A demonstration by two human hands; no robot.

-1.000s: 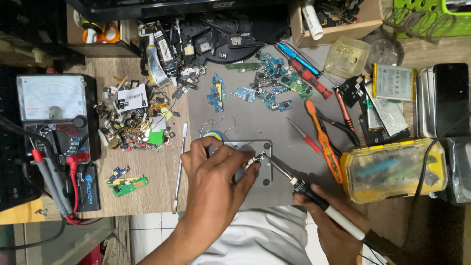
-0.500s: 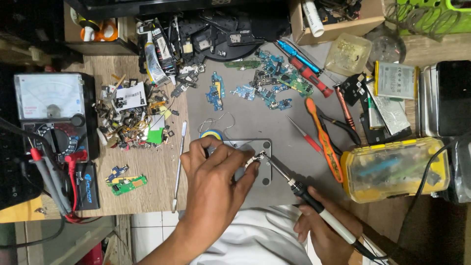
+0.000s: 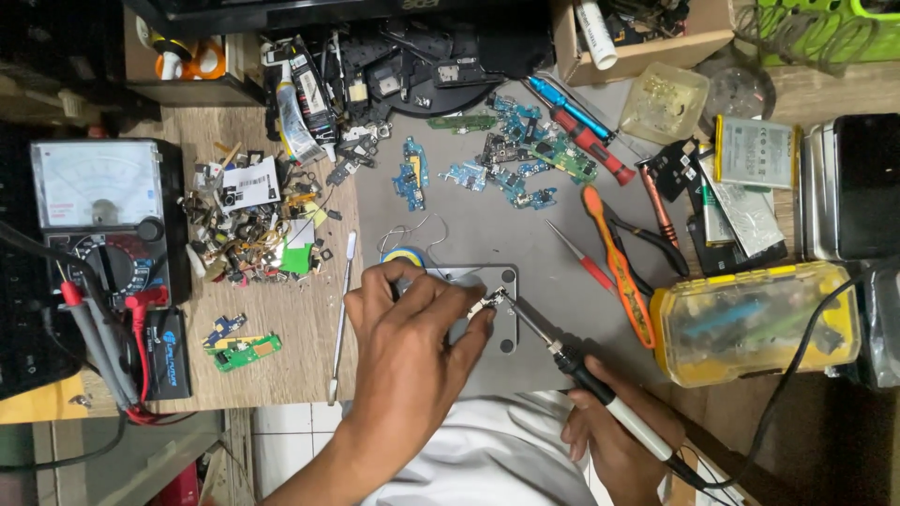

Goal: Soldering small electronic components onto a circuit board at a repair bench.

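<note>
My left hand [image 3: 408, 351] rests on a grey metal plate [image 3: 507, 314] and pinches a small metal part [image 3: 480, 305] between fingertips. My right hand [image 3: 614, 450] grips a black and white soldering iron [image 3: 600, 394] by its handle. The iron's tip touches the small part at the plate's middle. A thin solder wire [image 3: 412, 232] loops out from a small blue and yellow spool [image 3: 405, 256] just behind my left hand. The plate's left half is hidden under my left hand.
Small circuit boards [image 3: 511, 155] lie scattered on the grey mat. Orange-handled pliers [image 3: 619, 267] and a yellow plastic case [image 3: 759, 323] sit to the right. An analogue multimeter [image 3: 98, 220] with red and black probes stands at left, beside a heap of tiny parts [image 3: 248, 230]. A metal spudger [image 3: 342, 314] lies left of my hand.
My right hand and the iron's handle have slid slightly down and to the right, while the tip stays on the small part. My left hand holds still.
</note>
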